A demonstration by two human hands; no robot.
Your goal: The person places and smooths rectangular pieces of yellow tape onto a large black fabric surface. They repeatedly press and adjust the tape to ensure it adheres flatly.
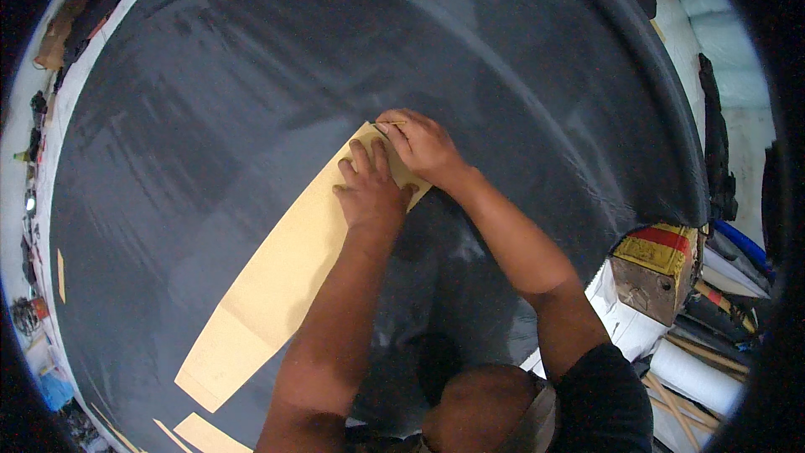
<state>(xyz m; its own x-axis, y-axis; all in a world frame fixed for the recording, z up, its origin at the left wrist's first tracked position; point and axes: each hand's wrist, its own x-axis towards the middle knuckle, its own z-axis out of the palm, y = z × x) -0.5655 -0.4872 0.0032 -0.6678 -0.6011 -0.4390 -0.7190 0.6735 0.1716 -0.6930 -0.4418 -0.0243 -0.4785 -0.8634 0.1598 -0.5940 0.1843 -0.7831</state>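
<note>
A long, tapering yellow card pattern (277, 273) lies slanted across a broad dark grey sheet (210, 117) of smooth, leather-like material. My left hand (375, 189) rests on the pattern near its far end, fingers spread and pressing down. Just beyond it, at the pattern's far corner, my right hand (423, 147) is closed around a thin, yellowish pen-like stick (391, 123). The stick's tip is at or very near the pattern's edge; whether it touches the sheet is too small to tell. Part of the pattern's far edge is hidden by my right hand.
Smaller yellow card pieces (210, 434) lie at the near left, and a narrow strip (61, 275) at the left edge. On the right stand a worn block-shaped box (658, 273) with a yellow and red top, a white roll (696, 377) and several sticks. The sheet's right side bulges into a fold.
</note>
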